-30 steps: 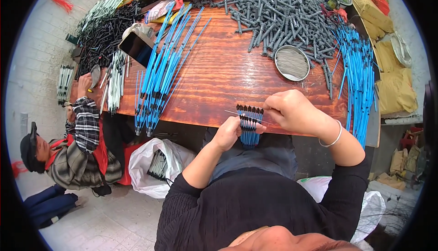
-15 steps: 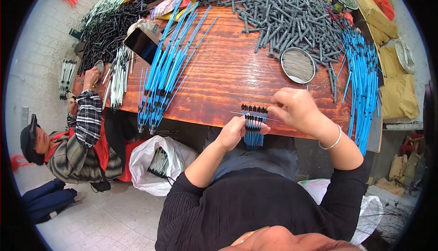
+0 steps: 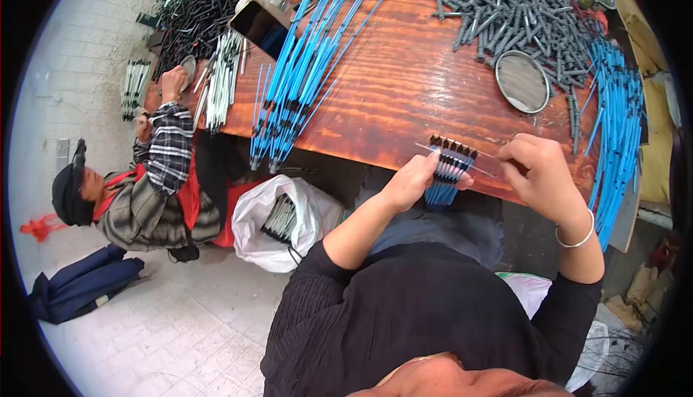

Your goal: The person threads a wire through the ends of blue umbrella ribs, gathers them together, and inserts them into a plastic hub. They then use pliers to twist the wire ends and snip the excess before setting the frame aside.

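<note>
My left hand [image 3: 410, 182] is closed around a bundle of blue rods [image 3: 442, 193] with black fittings at their upper ends, held at the table's near edge. A thin metal pin lies crosswise through the bundle, poking out on both sides. Just right of it, my right hand [image 3: 538, 173] pinches what looks like another thin pin [image 3: 489, 156], pointing toward the black fittings. Beyond, a round metal dish [image 3: 522, 82] holds many fine pins.
Blue rods lie in a pile [image 3: 299, 72] left and another [image 3: 617, 123] right on the wooden table [image 3: 404, 72]. Grey plastic parts [image 3: 520, 14] are heaped at the back. A co-worker [image 3: 162, 195] sits left, near a white sack [image 3: 278, 224] and a phone [image 3: 260, 27].
The view has shifted, so the table sits higher and further right. My right hand has drawn away from the bundle to the right; my left hand keeps its hold.
</note>
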`<state>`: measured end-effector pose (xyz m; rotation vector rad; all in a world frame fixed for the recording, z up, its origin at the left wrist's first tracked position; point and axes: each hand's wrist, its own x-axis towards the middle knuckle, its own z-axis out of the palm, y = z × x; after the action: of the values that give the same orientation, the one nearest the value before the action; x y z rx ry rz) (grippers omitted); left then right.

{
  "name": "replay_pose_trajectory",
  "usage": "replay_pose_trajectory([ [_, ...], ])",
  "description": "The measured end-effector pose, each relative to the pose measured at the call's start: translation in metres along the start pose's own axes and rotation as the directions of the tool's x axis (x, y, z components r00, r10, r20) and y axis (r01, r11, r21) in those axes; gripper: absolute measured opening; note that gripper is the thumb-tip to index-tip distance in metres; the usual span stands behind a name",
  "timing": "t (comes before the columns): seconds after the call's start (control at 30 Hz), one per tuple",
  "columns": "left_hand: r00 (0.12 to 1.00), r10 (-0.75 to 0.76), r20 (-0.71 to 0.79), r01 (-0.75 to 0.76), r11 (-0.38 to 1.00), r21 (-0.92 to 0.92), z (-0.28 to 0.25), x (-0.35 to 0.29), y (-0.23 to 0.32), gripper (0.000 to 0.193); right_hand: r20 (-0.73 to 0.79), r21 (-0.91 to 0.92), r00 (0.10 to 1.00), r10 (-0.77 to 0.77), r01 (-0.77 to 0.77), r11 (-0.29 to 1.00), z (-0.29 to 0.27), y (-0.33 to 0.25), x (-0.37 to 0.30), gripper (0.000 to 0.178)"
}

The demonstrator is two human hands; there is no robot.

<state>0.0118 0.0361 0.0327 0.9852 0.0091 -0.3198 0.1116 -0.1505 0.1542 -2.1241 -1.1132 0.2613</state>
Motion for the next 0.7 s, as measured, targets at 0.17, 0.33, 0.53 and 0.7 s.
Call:
replay_pose_trajectory([
  [0.17, 0.999, -0.012, 0.038, 0.013, 0.999, -0.035, -0.002, 0.002, -0.004, 0.072, -0.045, -0.141, 0.999, 0.003, -0.01, 0.99, -0.002, -0.005, 0.003, 0.008],
  [0.33, 0.996, -0.059, 0.072, 0.066, 0.993, -0.098, 0.001, 0.0, -0.001, 0.075, -0.089, -0.107, 0.993, -0.076, 0.067, 0.992, -0.002, 0.003, 0.002, 0.011],
  [0.53, 0.996, -0.078, 0.042, 0.081, 0.994, -0.079, 0.002, -0.002, 0.006, 0.078, -0.102, -0.2, 0.99, -0.095, 0.073, 0.977, -0.004, -0.004, 0.004, 0.007],
  [0.7, 0.994, -0.088, 0.06, 0.096, 0.985, -0.143, 0.001, 0.001, 0.009, 0.076, -0.097, -0.145, 0.993, -0.071, 0.056, 0.988, 0.003, 0.005, 0.005, 0.008],
])
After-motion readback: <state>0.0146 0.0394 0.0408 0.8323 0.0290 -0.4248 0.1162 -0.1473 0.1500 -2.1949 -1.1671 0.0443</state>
